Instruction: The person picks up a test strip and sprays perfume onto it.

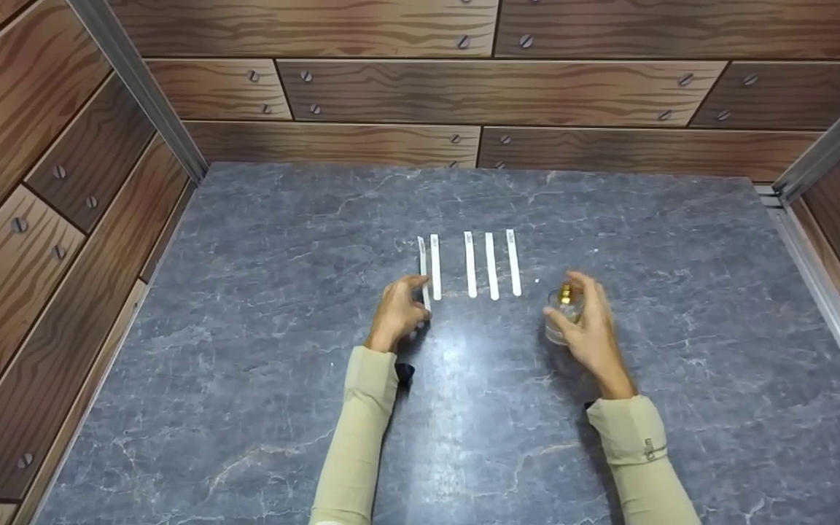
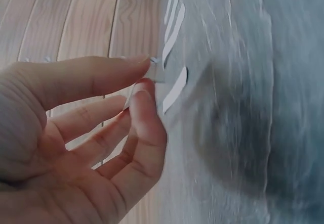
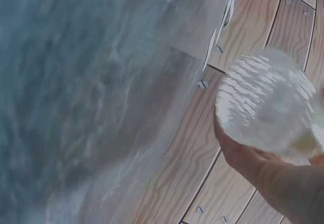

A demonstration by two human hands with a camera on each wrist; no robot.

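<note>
In the head view my left hand (image 1: 396,313) holds the leftmost white paper strip (image 1: 423,255) at its fingertips, and the strip looks turned partly edge-on. A thin white edge shows between the curled fingers in the left wrist view, though the fingers hide most of it. My right hand (image 1: 593,335) grips a clear glass perfume bottle (image 1: 560,337) with a gold-coloured neck, thumb on one side and fingers on the other. The bottle's ridged clear base (image 3: 266,102) faces the right wrist camera. Several more white paper strips (image 1: 470,266) lie between the hands, roughly parallel.
A grey marble-patterned tabletop (image 1: 245,306) lies beneath everything. Wood-plank-patterned panels (image 1: 391,87) stand behind it and at both sides, with metal posts (image 1: 165,109) at the back corners. Small dark writing shows at the far ends of some strips.
</note>
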